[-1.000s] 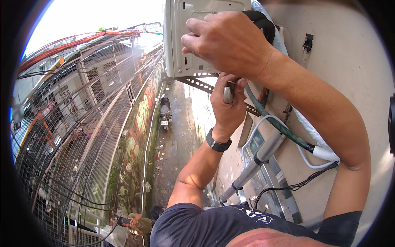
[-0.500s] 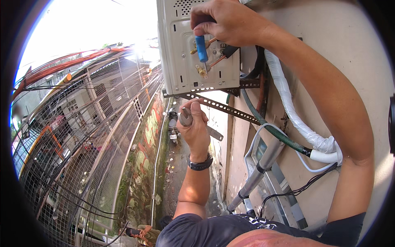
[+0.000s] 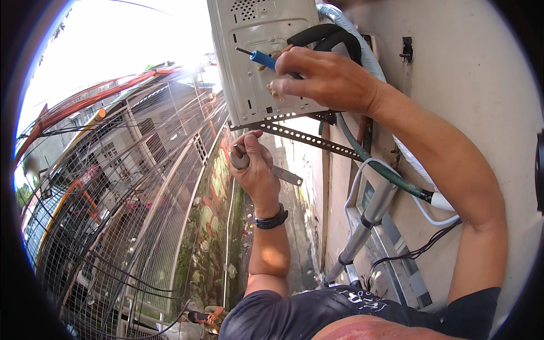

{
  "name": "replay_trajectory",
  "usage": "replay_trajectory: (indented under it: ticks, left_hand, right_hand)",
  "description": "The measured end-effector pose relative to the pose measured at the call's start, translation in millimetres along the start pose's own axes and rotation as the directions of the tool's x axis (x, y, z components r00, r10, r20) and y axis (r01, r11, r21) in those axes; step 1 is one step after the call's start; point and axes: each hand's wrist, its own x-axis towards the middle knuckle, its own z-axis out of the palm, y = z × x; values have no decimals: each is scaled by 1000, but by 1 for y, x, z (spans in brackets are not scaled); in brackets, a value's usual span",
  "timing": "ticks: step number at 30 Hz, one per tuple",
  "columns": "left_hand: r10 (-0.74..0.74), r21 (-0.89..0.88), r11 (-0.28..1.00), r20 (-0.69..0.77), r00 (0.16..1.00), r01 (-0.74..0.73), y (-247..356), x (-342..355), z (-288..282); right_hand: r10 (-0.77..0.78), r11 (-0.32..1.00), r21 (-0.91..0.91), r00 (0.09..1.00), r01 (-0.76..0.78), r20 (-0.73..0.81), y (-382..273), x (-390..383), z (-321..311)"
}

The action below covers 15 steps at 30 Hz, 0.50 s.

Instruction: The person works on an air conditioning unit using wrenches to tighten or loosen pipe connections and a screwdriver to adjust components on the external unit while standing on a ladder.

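Since half a second ago, your right hand (image 3: 326,82) has come down over the fittings, and the blue-handled tool (image 3: 263,59) has swung from pointing down to pointing up and left. Its thin dark shaft stands clear of the fingers, which close around its handle in front of the white metal unit (image 3: 241,93). Your left hand (image 3: 258,170) is wrapped around a grey metal wrench (image 3: 288,176), its handle slanting out to the right. A brass fitting (image 3: 274,93) sits just beside your right thumb. The unit's lower edge rests on a perforated bracket (image 3: 306,136), just above your left fingertips. A green hose (image 3: 388,172) and a silver pole (image 3: 371,215) crowd the beige wall (image 3: 453,85) at right; below lies a narrow alley (image 3: 292,249), with open air left of the unit before the massed wires (image 3: 113,226).
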Motion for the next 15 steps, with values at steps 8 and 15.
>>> replay_trajectory:
  ticks: [8,15]
  left_hand:
    - [-78,55,995,-11,997,79,-11,-13,2]
    - [-153,73,986,29,988,151,-24,-20,9]
  right_hand:
    - [403,861,248,893,-444,202,13,79,3]
    - [-81,960,-243,968,140,237,-46,38,27]
